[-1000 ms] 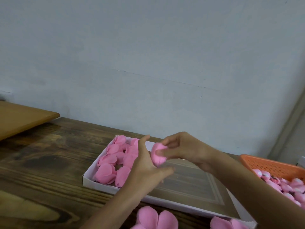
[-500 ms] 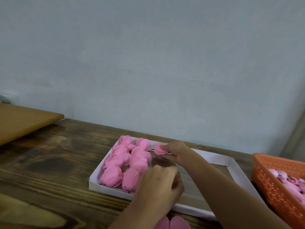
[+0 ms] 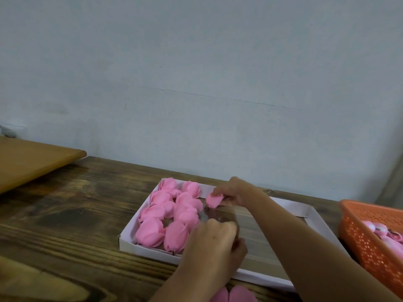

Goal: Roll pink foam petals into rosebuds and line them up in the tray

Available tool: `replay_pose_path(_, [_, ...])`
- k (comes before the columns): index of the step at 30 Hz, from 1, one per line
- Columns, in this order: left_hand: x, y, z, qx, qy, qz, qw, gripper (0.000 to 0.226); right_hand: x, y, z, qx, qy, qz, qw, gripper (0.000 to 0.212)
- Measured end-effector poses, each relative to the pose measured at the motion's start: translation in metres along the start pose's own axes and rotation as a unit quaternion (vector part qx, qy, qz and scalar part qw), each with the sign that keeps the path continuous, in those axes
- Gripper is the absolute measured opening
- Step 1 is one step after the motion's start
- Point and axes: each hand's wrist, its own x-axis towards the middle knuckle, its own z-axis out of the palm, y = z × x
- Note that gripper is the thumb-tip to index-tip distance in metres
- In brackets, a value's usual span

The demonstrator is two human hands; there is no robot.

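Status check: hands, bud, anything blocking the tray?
Right hand pinches a bud at the far end of the tray, beside two filled rows. Left hand curled over the near side, grip unclear. Nothing blocking the next slot.

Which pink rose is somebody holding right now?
The rosebud by itself near the far edge of the tray, pinched by the right hand. The other rosebuds lie packed in two rows at the left end.

Single head view, facing forward and down; tray (image 3: 141,247) close below, wall (image 3: 196,73) filling upper half.
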Motion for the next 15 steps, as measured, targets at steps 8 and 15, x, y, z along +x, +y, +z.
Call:
replay_pose_path(8, [0.0,0.0,0.0,0.021,-0.002,-0.003,1.0,0.038,0.0,0.011,0.021,-0.113,0.129,-0.085,0.981,0.033])
replay_pose_path(15, [-0.001,-0.004,0.004,0.034,-0.007,0.007,0.999,0.03,-0.002,0.018,0.023,-0.073,0.118,-0.099,0.985,0.017])
